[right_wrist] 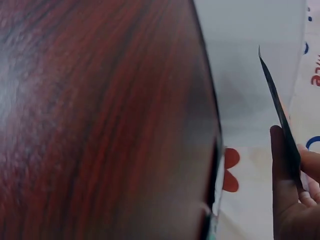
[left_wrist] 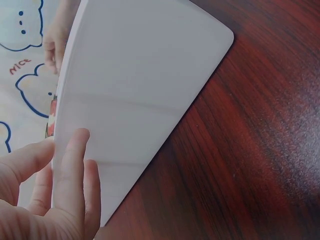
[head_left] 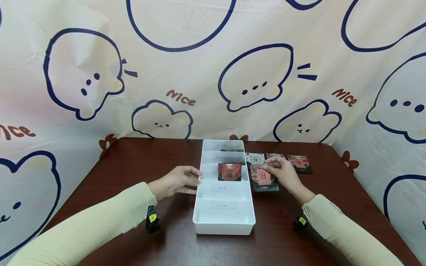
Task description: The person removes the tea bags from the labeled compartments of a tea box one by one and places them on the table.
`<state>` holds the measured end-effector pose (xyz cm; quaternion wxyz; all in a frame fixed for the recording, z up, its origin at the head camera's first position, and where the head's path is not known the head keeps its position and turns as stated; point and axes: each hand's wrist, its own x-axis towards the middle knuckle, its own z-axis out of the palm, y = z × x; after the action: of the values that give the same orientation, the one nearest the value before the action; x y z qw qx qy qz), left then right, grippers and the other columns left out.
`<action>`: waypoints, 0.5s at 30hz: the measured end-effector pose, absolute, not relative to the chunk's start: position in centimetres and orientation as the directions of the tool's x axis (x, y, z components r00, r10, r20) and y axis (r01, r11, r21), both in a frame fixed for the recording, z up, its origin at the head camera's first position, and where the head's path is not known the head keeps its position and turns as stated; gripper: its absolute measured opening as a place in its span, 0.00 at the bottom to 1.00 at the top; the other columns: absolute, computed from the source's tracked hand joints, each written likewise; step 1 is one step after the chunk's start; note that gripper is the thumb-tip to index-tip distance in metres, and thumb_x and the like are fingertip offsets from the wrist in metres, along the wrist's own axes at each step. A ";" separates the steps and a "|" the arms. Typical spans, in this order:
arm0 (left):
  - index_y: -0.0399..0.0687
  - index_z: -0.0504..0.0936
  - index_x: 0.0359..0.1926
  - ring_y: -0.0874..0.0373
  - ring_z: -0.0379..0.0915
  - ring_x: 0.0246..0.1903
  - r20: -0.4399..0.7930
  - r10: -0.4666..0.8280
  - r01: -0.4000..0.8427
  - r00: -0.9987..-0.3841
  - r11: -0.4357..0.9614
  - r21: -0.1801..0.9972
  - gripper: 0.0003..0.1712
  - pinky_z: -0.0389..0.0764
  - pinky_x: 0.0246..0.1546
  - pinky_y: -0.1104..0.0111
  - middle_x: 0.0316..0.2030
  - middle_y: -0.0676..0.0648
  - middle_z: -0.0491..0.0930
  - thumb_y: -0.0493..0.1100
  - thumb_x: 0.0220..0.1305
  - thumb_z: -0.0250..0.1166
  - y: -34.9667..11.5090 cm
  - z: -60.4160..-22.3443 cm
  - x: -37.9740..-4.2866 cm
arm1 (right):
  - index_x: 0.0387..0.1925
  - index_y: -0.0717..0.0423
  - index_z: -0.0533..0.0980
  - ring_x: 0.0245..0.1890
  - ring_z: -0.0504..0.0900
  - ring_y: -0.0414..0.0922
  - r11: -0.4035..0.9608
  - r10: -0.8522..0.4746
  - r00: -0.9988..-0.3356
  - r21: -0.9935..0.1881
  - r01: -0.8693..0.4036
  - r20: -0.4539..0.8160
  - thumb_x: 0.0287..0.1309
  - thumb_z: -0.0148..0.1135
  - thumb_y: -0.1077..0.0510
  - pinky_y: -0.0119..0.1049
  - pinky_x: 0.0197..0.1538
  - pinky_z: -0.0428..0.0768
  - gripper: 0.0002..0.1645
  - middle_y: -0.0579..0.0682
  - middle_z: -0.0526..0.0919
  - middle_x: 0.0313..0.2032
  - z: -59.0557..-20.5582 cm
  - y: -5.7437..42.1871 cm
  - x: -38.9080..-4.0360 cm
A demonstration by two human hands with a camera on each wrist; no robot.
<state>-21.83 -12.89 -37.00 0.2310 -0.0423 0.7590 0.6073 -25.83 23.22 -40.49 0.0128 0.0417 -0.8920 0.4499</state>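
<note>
A pale cloth (head_left: 259,22) printed with cartoon figures hung on the twelve o'clock side, behind the dark red-brown desk (head_left: 143,159). On the desk stood a long white tray (head_left: 223,228), divided into five compartments running from twelve to six. Reckoned from the tray's middle, the left hand (head_left: 176,181) was at nine o'clock, fingers loosely extended beside the outer wall; whether they pressed on it could not be told. The right hand (head_left: 287,174), near three, pinched a dark packet with a pink label (head_left: 264,179) between thumb and fingers, just beside the tray. Toward two lay a pale green packet (head_left: 255,159), a packet partly behind the right hand (head_left: 275,155) and, farther out, a dark packet with a red label (head_left: 300,164). The work looked partway along: a red packet (head_left: 229,172) stood in the middle compartment and a thin green edge (head_left: 232,150), probably another packet's, showed toward twelve, while four packets, the pinched one included, were not yet in the tray.
</note>
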 end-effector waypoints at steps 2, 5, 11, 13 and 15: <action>0.36 0.75 0.55 0.52 0.80 0.39 -0.402 0.220 -0.347 -0.889 0.251 0.904 0.21 0.86 0.41 0.56 0.44 0.39 0.76 0.29 0.60 0.65 -12.9 -37.1 -21.9 | 0.47 0.56 0.77 0.36 0.76 0.47 0.602 -0.064 -0.997 -0.796 -0.067 0.035 0.62 0.64 0.52 0.33 0.37 0.74 0.16 0.57 0.85 0.43 -40.9 23.0 -26.2; 0.35 0.74 0.54 0.51 0.80 0.39 -0.406 0.224 -0.355 -0.886 0.238 0.904 0.21 0.86 0.41 0.56 0.44 0.39 0.75 0.29 0.60 0.64 -12.9 -37.1 -22.1 | 0.46 0.56 0.77 0.30 0.75 0.45 0.619 -0.069 -0.998 -0.784 -0.040 -0.004 0.61 0.65 0.53 0.33 0.31 0.73 0.14 0.54 0.85 0.37 -41.4 22.7 -26.7; 0.35 0.74 0.55 0.51 0.80 0.40 -0.411 0.229 -0.360 -0.882 0.236 0.903 0.21 0.86 0.41 0.56 0.44 0.39 0.75 0.29 0.60 0.64 -12.8 -37.1 -22.2 | 0.43 0.56 0.77 0.20 0.69 0.43 0.651 -0.063 -0.997 -0.759 -0.008 -0.043 0.60 0.66 0.55 0.34 0.22 0.70 0.12 0.52 0.79 0.28 -41.9 22.4 -27.2; 0.35 0.74 0.55 0.51 0.80 0.40 -0.412 0.228 -0.360 -0.882 0.239 0.902 0.21 0.86 0.41 0.56 0.44 0.39 0.75 0.29 0.60 0.64 -12.8 -37.1 -22.2 | 0.43 0.56 0.77 0.19 0.69 0.43 0.659 -0.066 -0.997 -0.752 -0.010 -0.045 0.60 0.66 0.54 0.34 0.21 0.71 0.13 0.51 0.79 0.28 -42.1 22.4 -27.2; 0.35 0.74 0.55 0.51 0.79 0.40 -0.414 0.226 -0.362 -0.882 0.241 0.901 0.20 0.86 0.42 0.55 0.44 0.39 0.75 0.28 0.60 0.64 -12.8 -37.1 -22.2 | 0.43 0.57 0.77 0.19 0.70 0.43 0.665 -0.073 -0.996 -0.747 -0.012 -0.049 0.60 0.66 0.55 0.35 0.21 0.73 0.13 0.51 0.79 0.28 -42.2 22.3 -27.3</action>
<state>-22.17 -12.82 -37.07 0.2389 -0.0453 0.7505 0.6145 -27.26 22.33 -42.19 -0.0375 0.0231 -0.9115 0.4089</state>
